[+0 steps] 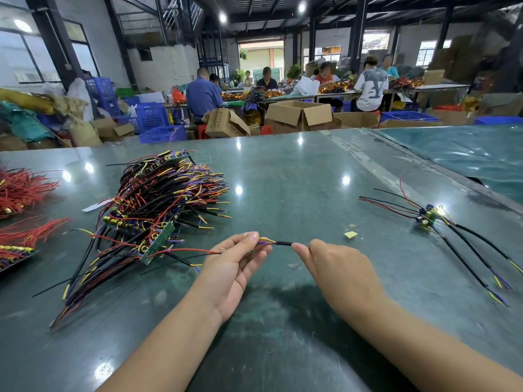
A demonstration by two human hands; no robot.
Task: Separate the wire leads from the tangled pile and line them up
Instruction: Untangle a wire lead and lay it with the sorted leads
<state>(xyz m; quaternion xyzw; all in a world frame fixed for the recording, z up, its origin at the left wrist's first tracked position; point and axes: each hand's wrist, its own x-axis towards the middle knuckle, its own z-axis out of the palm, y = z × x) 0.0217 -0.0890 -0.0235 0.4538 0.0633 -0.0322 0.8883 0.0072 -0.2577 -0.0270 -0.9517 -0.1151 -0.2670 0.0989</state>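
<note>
Wire lead [283, 243] between both pinching hands [285, 267]

Little can be read: a large grey mark like a "Y" stands on the back of a seated person's white T-shirt [371, 89] beyond the table's far edge; dark print covers one side of a tilted cardboard box [223, 122] there, too small to make out

two hands [232, 267], one tangled pile [158, 210], two red wire bundles [22, 190], one separated board [428, 216]
</note>
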